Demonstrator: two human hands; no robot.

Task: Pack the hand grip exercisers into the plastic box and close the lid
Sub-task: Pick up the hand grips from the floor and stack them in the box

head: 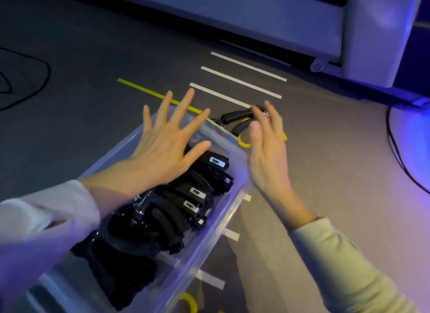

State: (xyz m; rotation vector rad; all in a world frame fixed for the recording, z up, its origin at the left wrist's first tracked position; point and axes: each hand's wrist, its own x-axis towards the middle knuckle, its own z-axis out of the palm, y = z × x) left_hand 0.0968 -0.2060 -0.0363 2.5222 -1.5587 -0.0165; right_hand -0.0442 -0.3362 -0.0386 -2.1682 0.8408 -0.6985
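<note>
Clear plastic box (235, 147): it runs from the lower left of the frame up toward the centre, open-topped, no lid on it and none that I can make out anywhere in view.
Packed exercisers (186, 196): black hand grip exercisers lie in a tight overlapping row inside the box, white labels facing up; stacking them this way probably saves room so the lid can sit flat later.
Loose exerciser (237, 117): one black exerciser lies on the floor just beyond the far end of the box, centre of the frame, partly covering a yellow tape ring (243, 143).
Left hand (167, 147): fingers straight and spread wide, palm down above the far part of the packed row, holding nothing; it looks placed to keep the row settled, though whether it touches I cannot tell.
Right hand (267, 147): fingers extended and loosely together, tips at the loose exerciser's far end, not wrapped round it; contact is unclear through the blur.
Floor (93, 91): grey, marked with white tape strips (242, 82) and a yellow line (144, 90).
Stage: judging by this, the last exerciser is yet to go in, then the lid.
</note>
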